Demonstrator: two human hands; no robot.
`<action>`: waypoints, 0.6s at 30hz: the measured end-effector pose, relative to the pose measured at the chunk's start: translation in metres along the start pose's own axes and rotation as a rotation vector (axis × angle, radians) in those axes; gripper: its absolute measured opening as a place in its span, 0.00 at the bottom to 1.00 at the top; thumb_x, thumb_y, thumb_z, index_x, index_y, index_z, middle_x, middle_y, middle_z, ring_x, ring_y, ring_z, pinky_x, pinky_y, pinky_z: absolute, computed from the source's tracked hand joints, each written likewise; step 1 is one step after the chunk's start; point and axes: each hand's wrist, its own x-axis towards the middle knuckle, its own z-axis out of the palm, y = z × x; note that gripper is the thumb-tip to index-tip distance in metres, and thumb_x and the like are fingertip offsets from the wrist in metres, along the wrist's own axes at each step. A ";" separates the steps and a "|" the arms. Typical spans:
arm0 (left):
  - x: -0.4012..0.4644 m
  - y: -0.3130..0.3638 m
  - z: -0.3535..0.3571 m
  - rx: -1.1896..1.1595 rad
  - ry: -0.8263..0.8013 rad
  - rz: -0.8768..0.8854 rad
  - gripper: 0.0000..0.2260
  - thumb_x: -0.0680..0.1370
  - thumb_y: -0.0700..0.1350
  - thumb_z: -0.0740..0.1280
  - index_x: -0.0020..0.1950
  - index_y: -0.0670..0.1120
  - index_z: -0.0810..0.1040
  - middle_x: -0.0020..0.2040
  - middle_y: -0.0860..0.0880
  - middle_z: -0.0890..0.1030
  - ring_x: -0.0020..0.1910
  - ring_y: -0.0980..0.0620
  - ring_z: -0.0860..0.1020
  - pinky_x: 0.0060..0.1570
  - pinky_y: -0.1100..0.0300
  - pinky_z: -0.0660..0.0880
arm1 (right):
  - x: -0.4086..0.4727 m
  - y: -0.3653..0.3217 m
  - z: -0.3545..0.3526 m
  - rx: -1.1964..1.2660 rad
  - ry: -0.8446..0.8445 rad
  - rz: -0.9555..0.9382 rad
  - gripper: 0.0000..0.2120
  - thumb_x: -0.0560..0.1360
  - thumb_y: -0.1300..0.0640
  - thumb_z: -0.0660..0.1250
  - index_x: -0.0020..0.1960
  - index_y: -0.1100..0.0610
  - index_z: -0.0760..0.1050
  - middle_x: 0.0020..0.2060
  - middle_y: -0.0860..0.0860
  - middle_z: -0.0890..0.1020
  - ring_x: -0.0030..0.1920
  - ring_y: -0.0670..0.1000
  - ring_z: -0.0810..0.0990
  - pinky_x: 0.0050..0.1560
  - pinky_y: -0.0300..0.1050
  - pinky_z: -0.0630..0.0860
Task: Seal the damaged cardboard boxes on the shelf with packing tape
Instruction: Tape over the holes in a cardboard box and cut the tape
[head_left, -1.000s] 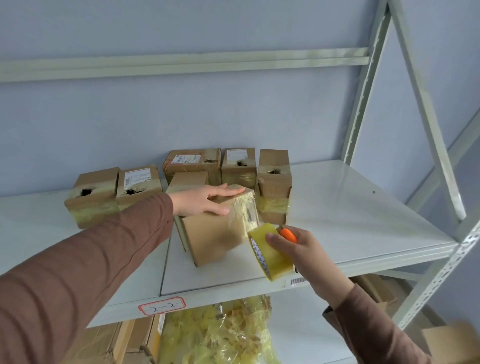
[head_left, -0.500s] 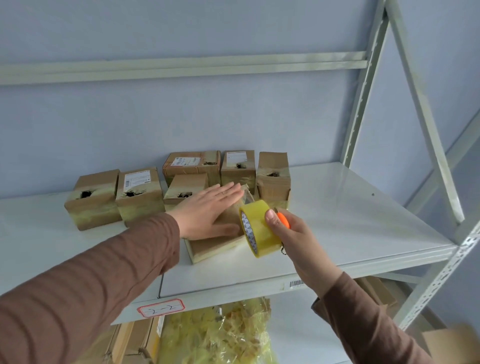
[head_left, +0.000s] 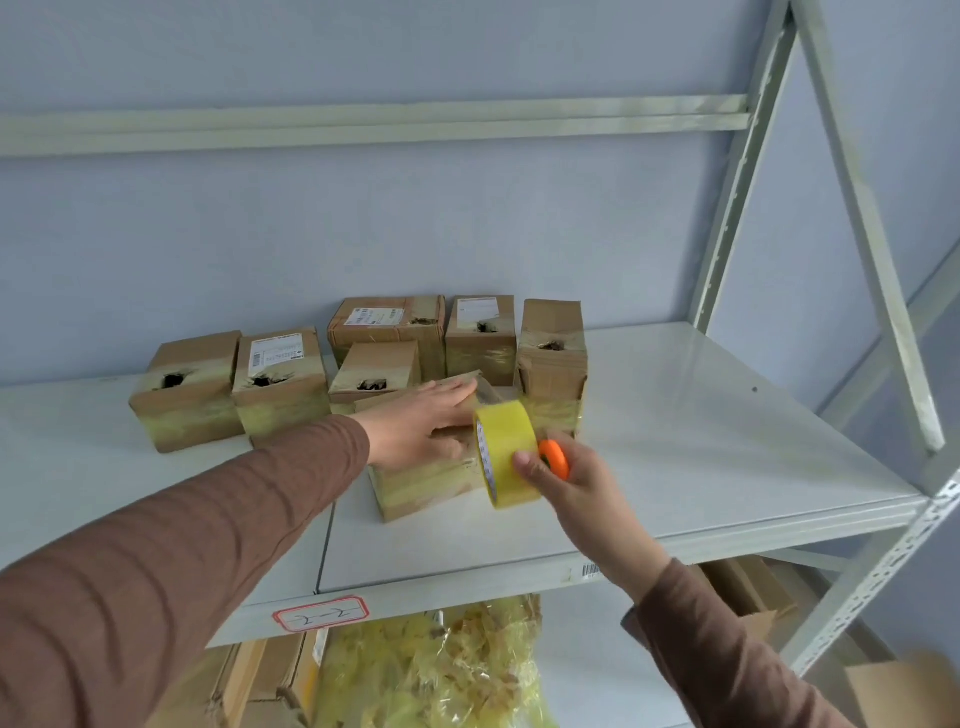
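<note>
Head view is showing you reaching over a pale metal shelf (head_left: 675, 467) from the bottom of the frame. Starting at the left, two cardboard boxes are sitting side by side: the far-left box (head_left: 187, 392) and the labelled box (head_left: 280, 387), each showing a torn dark hole in its front top edge. Toward the centre, a small box (head_left: 376, 371) with a similar hole is standing in front of a wider back box (head_left: 389, 325). Your left hand (head_left: 415, 428) is lying flat on the front box (head_left: 426, 480), fingers straight and together, pressing on its top (yellowish tape is already banding its lower side). Just right of it, your right hand (head_left: 558, 475) is gripping the yellow tape roll (head_left: 506, 452), thumb on the outer face, with an orange cutter (head_left: 554, 458) showing by the fingers; the roll is touching the front box's right end. Behind, a square box (head_left: 480, 332) and a tall box (head_left: 553, 348) are standing upright. Below the shelf edge, a red-bordered label (head_left: 321, 613) and a bag of yellow film (head_left: 431, 670) are showing.
</note>
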 end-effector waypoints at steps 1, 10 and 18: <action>0.001 -0.001 0.001 0.012 -0.001 0.027 0.29 0.84 0.54 0.59 0.82 0.67 0.50 0.83 0.53 0.42 0.83 0.54 0.39 0.81 0.52 0.38 | -0.005 0.002 0.002 -0.003 0.000 0.019 0.20 0.76 0.40 0.68 0.45 0.59 0.74 0.32 0.44 0.70 0.32 0.45 0.67 0.32 0.37 0.65; -0.001 -0.004 0.008 0.097 0.007 0.030 0.29 0.86 0.53 0.55 0.79 0.71 0.41 0.84 0.56 0.41 0.82 0.54 0.37 0.80 0.45 0.37 | -0.029 0.013 0.010 -0.050 -0.011 0.247 0.21 0.81 0.46 0.69 0.45 0.65 0.71 0.34 0.51 0.70 0.36 0.52 0.68 0.41 0.50 0.64; -0.001 -0.004 0.019 0.260 0.120 -0.126 0.36 0.81 0.68 0.57 0.81 0.68 0.38 0.85 0.50 0.47 0.83 0.46 0.51 0.80 0.45 0.51 | -0.039 0.008 0.014 0.110 -0.006 0.296 0.23 0.80 0.47 0.69 0.48 0.69 0.72 0.37 0.55 0.71 0.38 0.53 0.70 0.42 0.51 0.66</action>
